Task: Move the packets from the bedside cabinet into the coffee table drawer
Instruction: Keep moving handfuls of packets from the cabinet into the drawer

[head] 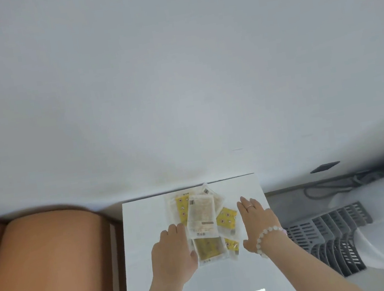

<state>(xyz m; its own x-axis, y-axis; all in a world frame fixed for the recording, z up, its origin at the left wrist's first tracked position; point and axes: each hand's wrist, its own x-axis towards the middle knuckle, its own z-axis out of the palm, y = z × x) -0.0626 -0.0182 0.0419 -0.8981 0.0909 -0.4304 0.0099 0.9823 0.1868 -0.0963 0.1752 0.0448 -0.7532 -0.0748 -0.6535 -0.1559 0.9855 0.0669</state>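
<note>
- The glossy white flat-topped bedside cabinet [144, 217] fills the lower middle of the head view, its back edge against a plain white wall [175, 73].
- A loose heap of clear plastic packets with yellow and white printed labels [201, 216] lies on the cabinet's top, towards the back and a little right of its middle. The packets overlap at different angles.
- The left hand [173, 252] is over the cabinet at the heap's near-left edge. Its fingers are bent down at the knuckles against the packets and its thumb lies on the edge of the nearest packet. I cannot tell whether it actually pinches one.
- The right hand [256, 218] is near the cabinet's right side, just beside the heap's right edge, with fingers straight and together, holding nothing.
- This hand wears a thin ring [249, 207], with a pale bead bracelet [269, 233] on the wrist.
- A brown padded leather-like cushion [49, 266] stands left of the cabinet.
- A grey slotted plastic rack [335, 231] lies right of the cabinet, with dark cables [329, 187] behind it.
</note>
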